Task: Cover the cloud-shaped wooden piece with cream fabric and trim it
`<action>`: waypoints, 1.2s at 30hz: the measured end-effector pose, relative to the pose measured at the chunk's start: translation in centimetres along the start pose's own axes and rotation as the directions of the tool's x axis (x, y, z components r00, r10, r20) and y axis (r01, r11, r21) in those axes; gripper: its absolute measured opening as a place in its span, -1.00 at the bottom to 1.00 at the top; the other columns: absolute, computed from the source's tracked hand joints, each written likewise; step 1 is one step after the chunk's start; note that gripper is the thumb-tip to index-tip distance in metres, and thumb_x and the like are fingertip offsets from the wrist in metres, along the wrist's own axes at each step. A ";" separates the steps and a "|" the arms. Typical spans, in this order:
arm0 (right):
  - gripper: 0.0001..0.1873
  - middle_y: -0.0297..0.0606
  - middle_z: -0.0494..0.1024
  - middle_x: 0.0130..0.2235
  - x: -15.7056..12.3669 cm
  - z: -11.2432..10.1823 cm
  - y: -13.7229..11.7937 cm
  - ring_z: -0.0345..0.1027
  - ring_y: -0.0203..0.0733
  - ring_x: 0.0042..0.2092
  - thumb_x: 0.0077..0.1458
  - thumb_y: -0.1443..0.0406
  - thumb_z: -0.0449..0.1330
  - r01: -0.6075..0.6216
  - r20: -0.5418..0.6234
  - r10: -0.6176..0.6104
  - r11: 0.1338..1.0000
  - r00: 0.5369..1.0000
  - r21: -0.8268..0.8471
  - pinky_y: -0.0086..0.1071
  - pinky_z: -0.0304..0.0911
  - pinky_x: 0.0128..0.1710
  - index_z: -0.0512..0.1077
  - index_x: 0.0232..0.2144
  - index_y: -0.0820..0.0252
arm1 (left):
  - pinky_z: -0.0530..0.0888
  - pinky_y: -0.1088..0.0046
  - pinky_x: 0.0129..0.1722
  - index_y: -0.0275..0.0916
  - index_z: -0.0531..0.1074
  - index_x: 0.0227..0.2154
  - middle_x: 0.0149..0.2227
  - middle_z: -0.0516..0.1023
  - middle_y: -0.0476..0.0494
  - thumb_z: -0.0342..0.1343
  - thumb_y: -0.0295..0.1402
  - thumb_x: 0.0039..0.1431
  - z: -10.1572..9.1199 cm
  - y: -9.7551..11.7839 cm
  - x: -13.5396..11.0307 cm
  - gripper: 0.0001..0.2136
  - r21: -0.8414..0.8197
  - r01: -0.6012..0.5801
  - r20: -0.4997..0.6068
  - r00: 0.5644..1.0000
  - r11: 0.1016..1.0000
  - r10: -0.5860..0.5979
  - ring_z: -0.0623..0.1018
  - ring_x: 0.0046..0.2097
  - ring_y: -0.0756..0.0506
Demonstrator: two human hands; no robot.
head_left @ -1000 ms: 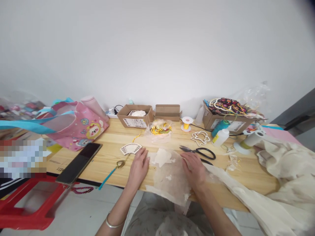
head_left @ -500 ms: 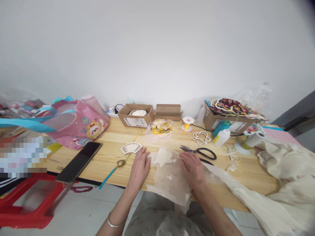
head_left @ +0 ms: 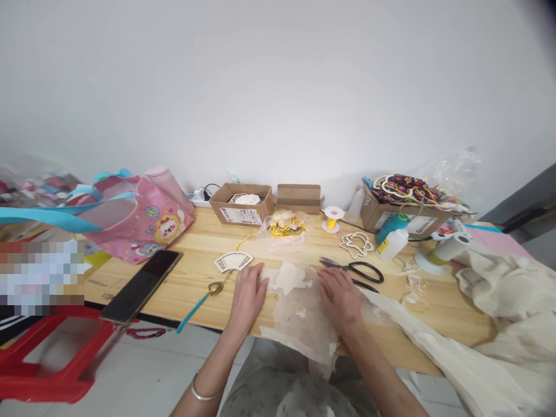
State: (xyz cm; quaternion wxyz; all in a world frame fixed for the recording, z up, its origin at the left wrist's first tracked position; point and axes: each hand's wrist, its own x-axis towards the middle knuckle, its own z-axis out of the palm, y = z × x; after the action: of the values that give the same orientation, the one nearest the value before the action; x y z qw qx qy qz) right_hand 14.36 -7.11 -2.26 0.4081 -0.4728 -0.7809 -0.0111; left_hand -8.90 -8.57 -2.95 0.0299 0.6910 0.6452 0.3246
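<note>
My left hand (head_left: pixel 247 292) lies flat on the wooden table (head_left: pixel 434 310), fingers stretched out, pressing the left edge of a sheer cream embroidered fabric (head_left: pixel 299 313). Flat on the right part of that same fabric rests my right hand (head_left: pixel 341 298). Between the two hands a small white cut-out shape (head_left: pixel 289 277) sits on or under the fabric. A fan-shaped wooden piece (head_left: pixel 232 262) lies just left of my left hand. Black scissors (head_left: pixel 354 270) lie just beyond my right hand.
A phone (head_left: pixel 141 285) and a pink bag (head_left: pixel 143 223) lie at the left. Cardboard boxes (head_left: pixel 243 205), a yellow thread spool (head_left: pixel 332 219), a wooden cut-out (head_left: pixel 355 243) and a white bottle (head_left: pixel 391 243) line the back. Cream cloth (head_left: pixel 504 313) is heaped at the right.
Both hands have stayed flat on the fabric, shifting only slightly; the view has drifted a little.
</note>
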 end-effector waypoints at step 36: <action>-0.71 -0.20 0.51 -0.31 1.9 -1.4 0.5 0.40 -0.28 -0.44 0.10 0.30 -0.06 -0.336 0.345 0.237 0.904 0.908 0.263 -0.43 0.31 -0.50 0.33 -0.16 0.22 | 0.30 0.08 -0.02 -0.08 0.25 -0.01 -0.09 0.49 -0.11 -0.06 -0.22 0.07 -0.5 3.3 1.0 -0.62 -0.798 0.525 0.586 0.792 -0.297 -0.174 0.42 0.00 -0.19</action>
State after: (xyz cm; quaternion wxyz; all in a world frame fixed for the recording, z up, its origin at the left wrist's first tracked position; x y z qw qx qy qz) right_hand 15.16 -6.04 -0.32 0.3500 -0.5078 -0.7470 0.2482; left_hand -6.36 -8.35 -0.62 0.7068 0.2235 0.3370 0.5804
